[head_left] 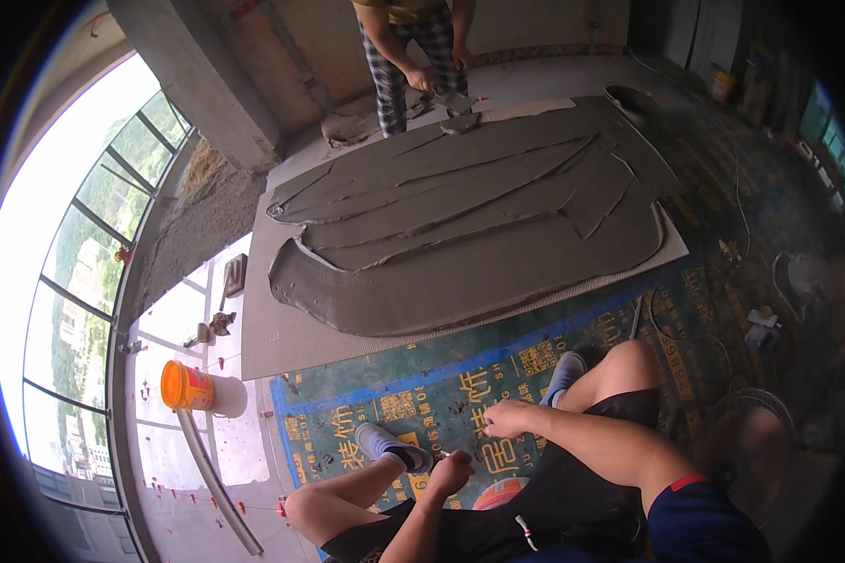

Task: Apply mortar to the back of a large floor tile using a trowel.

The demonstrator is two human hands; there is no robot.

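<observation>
My left hand (453, 471) is curled between my knees, around a small pale item too small to name. My right hand (504, 418) hangs forward above the printed green floor sheet, fingers curled; what it holds, if anything, is unclear. In front of me lies a large slab (258, 328) with a ridged underlayer, its top mostly coated in grey mortar (441, 263) with raised trowel lines. At its far edge a co-worker in checked trousers has a hand (418, 79) on a trowel (459, 123) over the mortar. A pinkish bucket (498, 493) shows beneath me.
An orange-and-white bucket (188, 387) and a long metal bar (216, 488) lie left, near tall windows. A trowel (235, 274) rests beside the slab. A black tub (629, 101) stands back right, with cables (685, 333) on the green floor sheet (329, 371) and a concrete column (207, 75) behind.
</observation>
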